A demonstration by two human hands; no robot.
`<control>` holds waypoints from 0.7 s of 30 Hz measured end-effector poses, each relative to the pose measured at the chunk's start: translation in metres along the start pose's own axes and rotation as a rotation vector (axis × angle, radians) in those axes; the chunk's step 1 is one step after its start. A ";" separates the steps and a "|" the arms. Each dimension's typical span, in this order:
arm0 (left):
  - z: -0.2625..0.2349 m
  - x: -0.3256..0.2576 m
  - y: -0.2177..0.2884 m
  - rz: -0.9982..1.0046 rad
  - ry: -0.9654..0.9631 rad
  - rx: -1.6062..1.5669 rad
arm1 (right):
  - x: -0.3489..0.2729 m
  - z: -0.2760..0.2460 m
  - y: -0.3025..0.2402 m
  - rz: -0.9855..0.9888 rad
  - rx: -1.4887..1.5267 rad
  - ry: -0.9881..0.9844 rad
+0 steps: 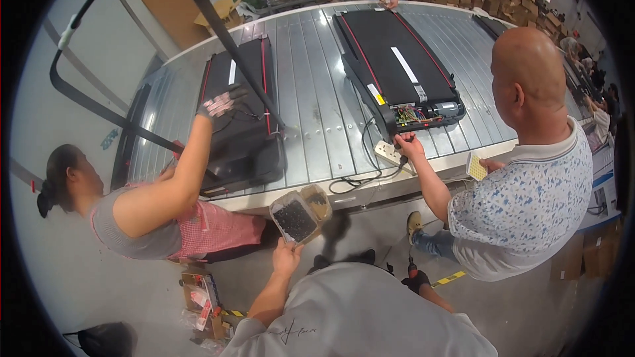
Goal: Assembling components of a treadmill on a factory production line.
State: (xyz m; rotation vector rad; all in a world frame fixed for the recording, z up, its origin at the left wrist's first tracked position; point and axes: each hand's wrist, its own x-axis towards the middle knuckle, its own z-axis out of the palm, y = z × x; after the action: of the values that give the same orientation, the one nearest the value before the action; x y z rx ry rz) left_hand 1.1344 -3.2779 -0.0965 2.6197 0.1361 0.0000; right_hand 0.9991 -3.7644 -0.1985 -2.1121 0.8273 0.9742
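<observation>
My left hand [286, 258] grips the near edge of a worn, light-coloured parts tray [286, 199] with two sections. Small dark pieces, probably screws, fill one section; the other holds tan-looking bits too small to name. Low on my right side, my right hand [417, 282], in a dark glove, is closed around a red and black power screwdriver [413, 268]. Ahead of me on the metal line lies a black treadmill [397, 59], its near end uncovered to show coloured wires and a motor [444, 107]. A second treadmill [245, 112] lies to the left.
At the left, a co-worker in a pink checked apron [221, 228] reaches over the left treadmill. A co-worker in a patterned shirt [529, 192] holds a plug by a white power strip [389, 153] at the right. Dark upright poles [221, 23] rise over the line [307, 86].
</observation>
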 end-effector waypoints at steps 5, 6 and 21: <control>0.012 0.017 -0.037 -0.073 -0.047 0.041 | -0.024 0.024 -0.043 -0.036 0.302 0.176; 0.016 0.023 -0.041 -0.132 -0.082 0.061 | -0.040 0.017 -0.060 -0.033 0.234 0.203; 0.039 0.047 -0.069 -0.069 -0.300 0.129 | -0.002 0.094 0.015 0.149 0.038 0.304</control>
State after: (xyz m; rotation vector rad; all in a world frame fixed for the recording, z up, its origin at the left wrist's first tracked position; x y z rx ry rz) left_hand 1.1758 -3.2335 -0.1659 2.7051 0.1237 -0.4367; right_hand 0.9496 -3.7006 -0.2487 -2.2228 1.1575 0.7112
